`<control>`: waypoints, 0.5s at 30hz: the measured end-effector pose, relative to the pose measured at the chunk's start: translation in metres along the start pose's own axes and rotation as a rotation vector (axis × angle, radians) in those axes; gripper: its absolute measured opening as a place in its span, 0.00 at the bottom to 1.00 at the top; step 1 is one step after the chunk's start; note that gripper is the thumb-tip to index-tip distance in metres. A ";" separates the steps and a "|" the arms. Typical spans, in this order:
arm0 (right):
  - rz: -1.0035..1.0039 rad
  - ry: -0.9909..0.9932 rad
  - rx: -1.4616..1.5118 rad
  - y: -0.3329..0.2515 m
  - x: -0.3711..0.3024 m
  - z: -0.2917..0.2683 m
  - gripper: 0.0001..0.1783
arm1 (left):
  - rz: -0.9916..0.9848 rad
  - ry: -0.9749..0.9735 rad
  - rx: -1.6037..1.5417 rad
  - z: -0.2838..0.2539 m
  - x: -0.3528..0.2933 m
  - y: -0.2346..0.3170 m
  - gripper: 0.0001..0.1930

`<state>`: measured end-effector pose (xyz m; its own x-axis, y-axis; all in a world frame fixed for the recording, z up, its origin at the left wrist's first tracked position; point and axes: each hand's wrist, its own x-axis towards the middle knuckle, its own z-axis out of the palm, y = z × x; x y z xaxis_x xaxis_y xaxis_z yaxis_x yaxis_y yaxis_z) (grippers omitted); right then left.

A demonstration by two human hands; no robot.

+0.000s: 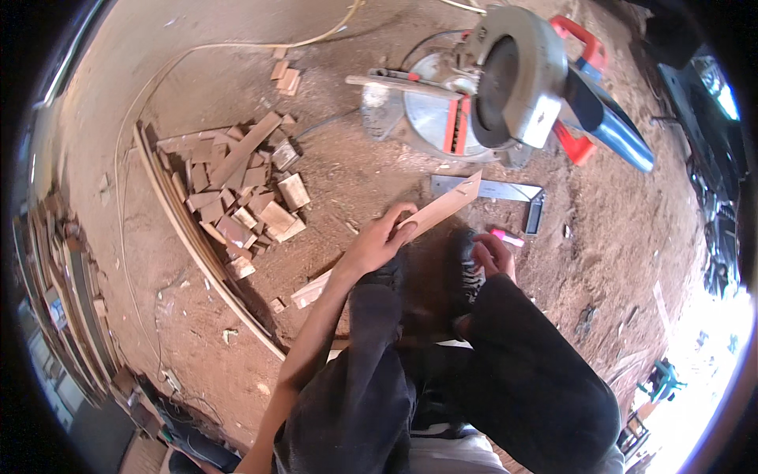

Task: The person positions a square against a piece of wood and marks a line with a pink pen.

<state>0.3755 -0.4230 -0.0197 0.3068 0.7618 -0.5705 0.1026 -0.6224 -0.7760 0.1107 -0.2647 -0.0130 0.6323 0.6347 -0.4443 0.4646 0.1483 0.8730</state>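
Observation:
My left hand (375, 245) grips a flat wooden strip (444, 207) between thumb and fingers. The strip slants up to the right, and its far end is cut to a sharp angle with a small dark mark near it. Beyond and partly behind that end lies a try square (497, 190) with a metal blade and dark stock. My right hand (494, 254) is beside my right shoe (469, 272), its fingers curled inward; what they hold, if anything, is hidden. Just past those fingers is a pink and white marker (507, 237).
A miter saw (505, 87) with red and blue handles stands on the dirt ground ahead. To the left is a heap of wood offcuts (245, 186) beside long curved strips (197, 249). A pale cable (189, 51) runs along the far left. More boards (71, 292) lie at the left edge.

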 end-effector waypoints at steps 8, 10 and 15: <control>0.042 -0.120 0.523 -0.031 0.018 -0.008 0.21 | 0.237 -0.134 0.112 0.015 0.011 0.020 0.19; 0.118 -0.036 0.574 -0.026 0.023 -0.011 0.20 | 0.198 -0.165 0.152 0.021 0.016 0.026 0.20; 0.170 -0.007 0.696 -0.005 0.023 -0.024 0.20 | 0.076 -0.248 0.260 0.022 0.022 0.045 0.24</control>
<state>0.4052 -0.4067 -0.0224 0.2584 0.6669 -0.6989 -0.5744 -0.4756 -0.6662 0.1593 -0.2607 0.0121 0.7873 0.4283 -0.4435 0.5326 -0.1101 0.8392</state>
